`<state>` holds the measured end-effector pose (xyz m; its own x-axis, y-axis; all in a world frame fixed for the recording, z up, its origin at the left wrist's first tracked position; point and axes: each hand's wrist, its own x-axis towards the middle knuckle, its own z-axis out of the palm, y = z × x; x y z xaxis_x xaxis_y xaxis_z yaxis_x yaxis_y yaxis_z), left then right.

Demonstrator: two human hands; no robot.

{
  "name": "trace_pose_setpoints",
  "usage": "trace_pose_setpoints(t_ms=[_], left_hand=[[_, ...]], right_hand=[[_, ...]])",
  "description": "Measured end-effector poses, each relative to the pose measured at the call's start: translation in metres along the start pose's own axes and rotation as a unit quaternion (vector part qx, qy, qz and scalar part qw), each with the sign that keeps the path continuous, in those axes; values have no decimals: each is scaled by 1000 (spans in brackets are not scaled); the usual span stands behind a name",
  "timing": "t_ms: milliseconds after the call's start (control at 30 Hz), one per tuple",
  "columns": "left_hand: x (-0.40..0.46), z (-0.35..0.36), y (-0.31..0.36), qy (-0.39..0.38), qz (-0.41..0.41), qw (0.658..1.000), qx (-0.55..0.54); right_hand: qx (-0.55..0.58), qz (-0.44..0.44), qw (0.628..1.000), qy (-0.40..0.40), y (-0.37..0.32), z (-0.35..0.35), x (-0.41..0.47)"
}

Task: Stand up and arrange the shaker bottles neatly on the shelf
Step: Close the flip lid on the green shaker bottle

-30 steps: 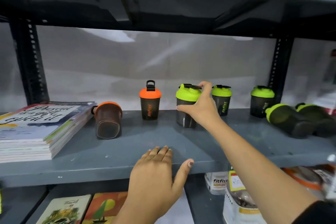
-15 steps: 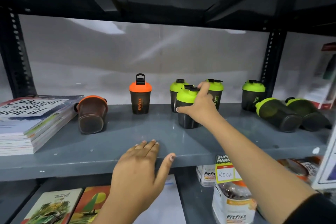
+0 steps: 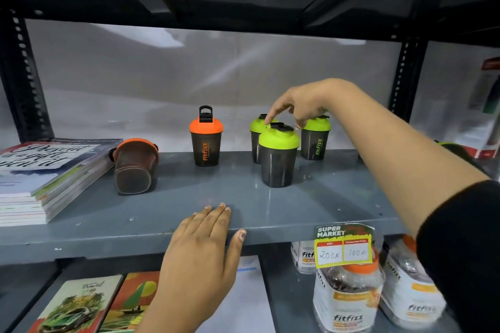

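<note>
Four shaker bottles are standing under the right hand (image 3: 303, 105), its grip released; an orange bottle (image 3: 135, 166) is lying far left, perhaps another behind the right arm.

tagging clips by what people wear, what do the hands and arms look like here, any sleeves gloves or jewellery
Both hands are bare: no gloves, and no rings or watch visible. The right hand leads into a bare forearm, with a black sleeve starting near the elbow. The left hand shows short nails with worn pinkish polish; its wrist is bare, and the arm runs out of frame before any sleeve shows.
</note>
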<state>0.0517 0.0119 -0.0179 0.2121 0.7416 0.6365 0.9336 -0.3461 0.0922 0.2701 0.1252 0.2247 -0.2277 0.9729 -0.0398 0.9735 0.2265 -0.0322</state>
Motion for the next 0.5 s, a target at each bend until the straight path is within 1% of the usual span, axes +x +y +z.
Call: trace_pose_setpoints(t_ms=[67, 200, 300, 400, 500], left_hand=[[1, 0, 0, 2, -2, 1000, -5], [0, 0, 0, 3, -5, 1000, -13], [0, 1, 1, 4, -7, 1000, -11], [0, 1, 1, -2, -11, 1000, -19], [1, 0, 1, -4, -13, 1000, -21]], right_hand=[[22, 5, 1000, -16, 5, 4, 8], [99, 5, 995, -19, 11, 10, 14], [86, 11, 996, -17, 10, 7, 12], [59, 16, 998, 7, 8, 6, 9], [69, 18, 997, 25, 7, 10, 12]])
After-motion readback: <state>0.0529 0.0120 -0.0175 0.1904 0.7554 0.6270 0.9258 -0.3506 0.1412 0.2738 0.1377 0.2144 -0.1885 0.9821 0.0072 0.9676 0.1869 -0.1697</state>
